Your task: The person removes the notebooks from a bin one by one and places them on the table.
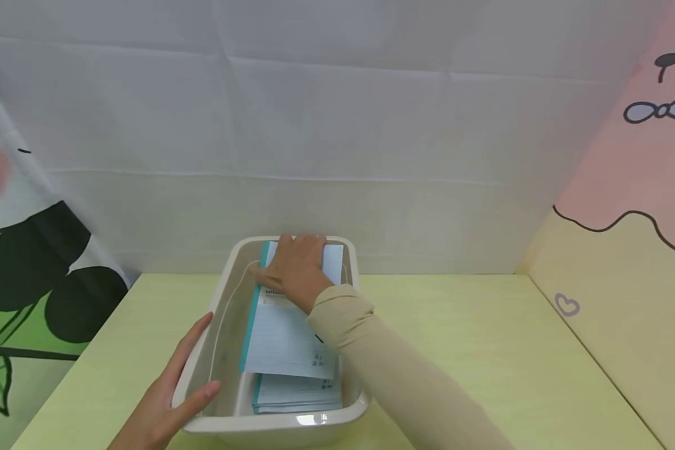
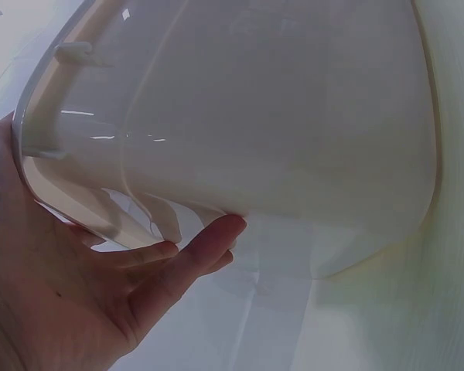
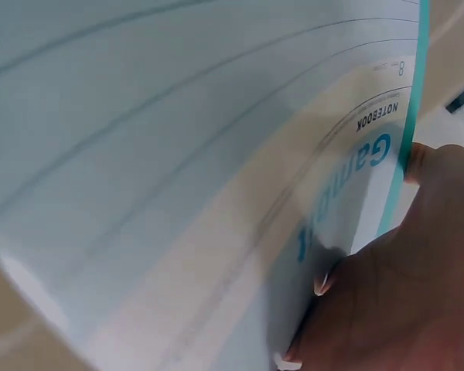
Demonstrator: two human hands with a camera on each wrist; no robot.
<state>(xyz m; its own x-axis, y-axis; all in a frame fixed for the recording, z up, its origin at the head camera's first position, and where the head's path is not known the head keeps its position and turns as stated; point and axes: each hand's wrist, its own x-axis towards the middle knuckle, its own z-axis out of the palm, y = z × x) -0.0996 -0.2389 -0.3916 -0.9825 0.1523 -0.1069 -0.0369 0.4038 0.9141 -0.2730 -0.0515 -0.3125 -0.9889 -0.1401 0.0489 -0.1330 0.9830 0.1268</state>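
Note:
A white plastic storage bin (image 1: 270,425) stands on the table, with light blue notebooks in it. My left hand (image 1: 165,387) holds the bin's left side at the rim; in the left wrist view its fingers lie against the outer wall. Inside the bin, my right hand (image 1: 298,269) grips a notebook (image 1: 287,340) with a teal spine near its far end. The right wrist view shows the thumb at the spine and fingertips on the cover, which reads "Gambit". That notebook lies over a stack of similar notebooks (image 1: 298,394) at the bin's near end.
The pale yellow-green table (image 1: 455,350) extends to both sides of the bin. A white cloth backdrop (image 1: 337,125) rises behind it. Printed panels stand on either side, a panda one (image 1: 34,269) at left and a pink one (image 1: 624,169) at right.

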